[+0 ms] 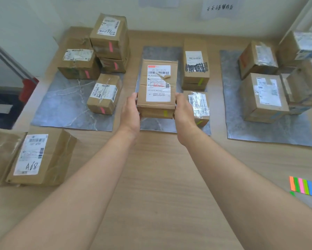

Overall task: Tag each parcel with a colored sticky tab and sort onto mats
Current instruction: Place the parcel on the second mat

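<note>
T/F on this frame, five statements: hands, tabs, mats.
1. The left hand and right hand both grip the held parcel. True.
2. The held parcel carries a pink tab. False: its tab is yellow-green.
3. Parcels on the left mat show pink tabs. True.
4. The sticky tab pad lies on a mat. False: it lies on the bare table, near right.
5. The A68 parcel sits on a mat. False: it sits on the table, near left, off the mats.

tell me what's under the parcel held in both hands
The grey middle mat shows around the parcel. The patch directly beneath is covered, so contact cannot be told.
</note>
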Action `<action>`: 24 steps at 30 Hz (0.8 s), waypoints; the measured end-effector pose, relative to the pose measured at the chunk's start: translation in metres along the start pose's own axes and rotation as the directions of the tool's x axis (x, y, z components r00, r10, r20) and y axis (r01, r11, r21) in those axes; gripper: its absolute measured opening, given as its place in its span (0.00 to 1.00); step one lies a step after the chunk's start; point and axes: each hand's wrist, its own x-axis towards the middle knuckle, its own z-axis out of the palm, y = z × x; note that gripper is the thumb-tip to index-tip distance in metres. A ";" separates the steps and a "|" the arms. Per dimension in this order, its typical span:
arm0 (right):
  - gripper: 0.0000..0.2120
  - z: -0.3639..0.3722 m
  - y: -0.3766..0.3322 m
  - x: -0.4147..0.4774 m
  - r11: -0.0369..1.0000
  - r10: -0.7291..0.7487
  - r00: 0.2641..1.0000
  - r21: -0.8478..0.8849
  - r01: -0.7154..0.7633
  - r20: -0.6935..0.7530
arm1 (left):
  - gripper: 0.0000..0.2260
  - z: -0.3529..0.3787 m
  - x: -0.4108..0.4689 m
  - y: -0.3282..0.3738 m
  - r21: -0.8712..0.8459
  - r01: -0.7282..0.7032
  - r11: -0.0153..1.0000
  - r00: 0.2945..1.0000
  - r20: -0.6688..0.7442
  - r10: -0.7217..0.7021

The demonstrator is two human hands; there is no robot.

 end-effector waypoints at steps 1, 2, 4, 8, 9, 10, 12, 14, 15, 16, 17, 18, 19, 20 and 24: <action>0.15 0.006 -0.002 0.011 1.000 0.009 1.000 0.003 -0.009 0.009 | 0.16 0.002 0.012 0.002 -0.028 0.005 1.000 1.000 -0.010 -0.006; 0.15 0.011 -0.005 0.022 1.000 0.017 1.000 0.009 -0.017 0.019 | 0.16 0.005 0.023 0.003 -0.048 0.012 0.999 1.000 -0.021 -0.013; 0.15 0.019 -0.012 0.042 0.999 0.034 0.999 0.021 -0.034 0.025 | 0.16 0.011 0.045 0.004 -0.077 0.020 0.997 0.999 -0.032 -0.022; 0.16 0.030 -0.014 0.089 0.999 0.043 0.998 0.027 -0.042 -0.035 | 0.18 0.021 0.084 0.002 -0.113 0.069 0.991 0.997 -0.026 -0.072; 0.15 0.031 -0.013 0.099 0.998 0.047 0.998 0.036 -0.045 -0.046 | 0.17 0.025 0.093 0.001 -0.120 0.081 0.989 0.996 -0.028 -0.085; 0.14 0.031 -0.012 0.107 0.998 0.049 0.997 0.041 -0.047 -0.057 | 0.17 0.029 0.101 0.000 -0.129 0.091 0.987 0.995 -0.027 -0.095; 0.15 0.031 -0.011 0.125 0.998 0.058 0.995 0.032 -0.055 -0.076 | 0.17 0.037 0.117 -0.004 -0.145 0.096 0.985 0.995 -0.028 -0.101; 0.16 0.032 -0.012 0.138 0.999 0.045 0.996 0.029 -0.043 -0.078 | 0.16 0.042 0.131 -0.008 -0.167 0.102 0.981 0.994 -0.030 -0.108; 0.16 0.032 -0.013 0.144 0.999 0.038 0.996 0.022 -0.036 -0.080 | 0.15 0.044 0.138 -0.010 -0.177 0.105 0.979 0.993 -0.030 -0.112; 0.16 0.032 -0.014 0.151 1.000 0.025 0.997 0.012 -0.024 -0.078 | 0.15 0.047 0.146 -0.011 -0.181 0.109 0.977 0.993 -0.029 -0.116; 0.16 0.032 -0.016 0.157 1.000 0.014 0.997 -0.008 -0.015 -0.080 | 0.15 0.050 0.152 -0.011 -0.189 0.115 0.975 0.992 -0.027 -0.123; 0.17 0.033 -0.015 0.164 1.000 -0.010 0.996 -0.031 0.007 -0.083 | 0.15 0.053 0.158 -0.011 -0.203 0.126 0.971 0.991 -0.024 -0.133; 0.19 0.034 -0.017 0.169 0.998 -0.040 0.995 -0.059 0.035 -0.087 | 0.16 0.056 0.164 -0.011 -0.214 0.136 0.967 0.990 -0.018 -0.143; 0.24 0.034 -0.018 0.172 0.994 -0.079 0.993 -0.089 0.071 -0.091 | 0.16 0.059 0.169 -0.011 -0.221 0.141 0.965 0.989 -0.007 -0.146; 0.28 0.031 -0.018 0.177 0.948 -0.283 0.954 -0.178 0.262 -0.102 | 0.19 0.071 0.186 -0.013 -0.250 0.136 0.959 0.991 0.032 -0.132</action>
